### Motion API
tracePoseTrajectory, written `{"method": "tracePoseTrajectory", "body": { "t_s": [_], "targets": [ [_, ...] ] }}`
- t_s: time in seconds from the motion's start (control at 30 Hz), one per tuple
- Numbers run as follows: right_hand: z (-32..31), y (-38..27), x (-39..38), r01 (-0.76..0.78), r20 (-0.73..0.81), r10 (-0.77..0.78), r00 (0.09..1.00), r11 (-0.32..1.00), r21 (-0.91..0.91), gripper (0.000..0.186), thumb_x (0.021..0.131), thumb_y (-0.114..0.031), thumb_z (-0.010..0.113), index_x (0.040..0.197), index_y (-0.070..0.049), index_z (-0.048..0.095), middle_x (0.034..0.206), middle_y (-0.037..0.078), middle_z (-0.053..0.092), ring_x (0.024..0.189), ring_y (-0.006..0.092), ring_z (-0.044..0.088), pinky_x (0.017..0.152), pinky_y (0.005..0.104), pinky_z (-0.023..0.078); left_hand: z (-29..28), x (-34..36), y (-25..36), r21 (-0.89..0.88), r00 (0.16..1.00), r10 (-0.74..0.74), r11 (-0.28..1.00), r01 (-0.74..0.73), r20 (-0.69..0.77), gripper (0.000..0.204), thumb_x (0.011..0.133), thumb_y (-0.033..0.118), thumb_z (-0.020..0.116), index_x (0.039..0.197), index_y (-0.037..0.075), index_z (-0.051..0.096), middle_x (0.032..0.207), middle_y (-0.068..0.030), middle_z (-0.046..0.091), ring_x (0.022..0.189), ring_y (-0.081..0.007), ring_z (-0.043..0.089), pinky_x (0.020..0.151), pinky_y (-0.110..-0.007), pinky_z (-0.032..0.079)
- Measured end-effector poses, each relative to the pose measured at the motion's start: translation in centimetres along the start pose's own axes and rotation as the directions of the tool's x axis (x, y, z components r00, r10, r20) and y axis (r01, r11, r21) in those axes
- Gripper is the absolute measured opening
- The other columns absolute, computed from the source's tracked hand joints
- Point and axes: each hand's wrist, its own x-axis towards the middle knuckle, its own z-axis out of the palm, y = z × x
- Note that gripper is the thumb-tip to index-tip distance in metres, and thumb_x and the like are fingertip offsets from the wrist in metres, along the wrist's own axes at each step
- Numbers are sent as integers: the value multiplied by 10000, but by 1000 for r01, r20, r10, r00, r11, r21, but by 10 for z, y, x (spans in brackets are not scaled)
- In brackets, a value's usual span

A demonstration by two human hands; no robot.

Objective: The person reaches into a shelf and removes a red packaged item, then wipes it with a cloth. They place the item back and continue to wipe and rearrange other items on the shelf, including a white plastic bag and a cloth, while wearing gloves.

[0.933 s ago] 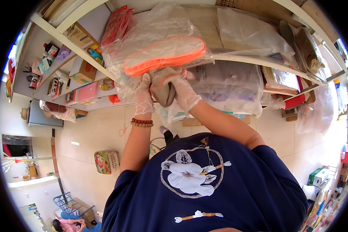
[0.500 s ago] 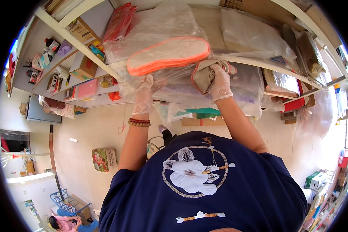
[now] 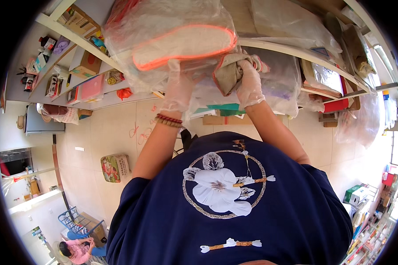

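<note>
My gloved left hand (image 3: pixel 179 84) is at the lower edge of a clear plastic bag (image 3: pixel 154 26), its fingers closed on the plastic and partly hidden by it. Just above the hand lies a long flat stack of pale, insole-shaped pieces with orange edging (image 3: pixel 183 46). My gloved right hand (image 3: pixel 250 84) grips a crumpled grey-beige cloth (image 3: pixel 227 73) with red and white edging, just below the front rail of the shelf (image 3: pixel 285 48). More plastic-wrapped bundles (image 3: pixel 283 88) lie beneath and behind the cloth.
Side shelves (image 3: pixel 97 57) hold boxes, bottles and small items. A printed stool (image 3: pixel 114 168) stands on the tiled floor (image 3: pixel 88 132) at lower left. A person in pink (image 3: pixel 77 249) sits beyond a blue trolley (image 3: pixel 77 221). Stocked racks (image 3: pixel 380 221) line the lower right.
My right hand has carried the cloth rightward, away from my left hand. My left hand has shifted slightly up and right. The whole view has shifted a little as my head moved.
</note>
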Motion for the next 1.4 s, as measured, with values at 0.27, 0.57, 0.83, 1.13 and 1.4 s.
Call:
{"method": "tracePoseTrajectory", "body": {
  "t_s": [0.27, 0.57, 0.83, 1.13, 1.4],
  "targets": [
    [-22, 12, -16, 14, 51, -13, 999, 1000, -21, 351, 782, -41, 587, 1131, -15, 564, 1075, 40, 585, 978, 137, 563, 847, 277, 457, 14, 28, -12, -31, 919, 191, 976, -215, -346, 514, 869, 305, 598, 1265, 34, 414, 1267, -89, 465, 1128, -249, 469, 939, -439, 415],
    [-96, -40, -4, 129, 439, -7, 898, 960, -250, 374, 833, -202, 625, 1166, -69, 517, 1183, 57, 550, 1116, 182, 515, 934, 339, 436, 13, 7, 7, 78, 888, 279, 960, -270, -366, 331, 839, 178, 630, 1125, 36, 544, 1083, -32, 553, 1025, -153, 506, 900, -330, 425],
    [-32, -30, -28, 106, 288, 31, 957, 888, -448, 248, 796, -61, 637, 1037, -61, 580, 1030, 27, 599, 891, 142, 586, 742, 287, 492, 45, 2, -16, 58, 929, 275, 961, -269, -249, 474, 812, 103, 648, 1227, 42, 427, 1114, -50, 535, 1039, -160, 513, 918, -329, 430],
    [-59, -36, -18, 73, 90, -77, 993, 996, 51, 315, 834, -132, 615, 1132, -68, 535, 1042, 45, 599, 949, 197, 590, 838, 326, 485, 36, -1, -12, 140, 888, 321, 947, -290, -329, 498, 794, 120, 682, 1220, 29, 438, 1097, -48, 545, 1030, -160, 525, 906, -322, 439],
    [-97, -62, -13, 137, 423, -46, 905, 973, -187, 450, 866, -237, 568, 1262, -83, 421, 1191, 79, 519, 1003, 208, 553, 836, 334, 470, 36, -6, 3, 165, 918, 189, 977, -139, -348, 456, 798, 150, 681, 1189, 26, 481, 1088, -47, 553, 1007, -154, 530, 881, -311, 443]
  ]
}}
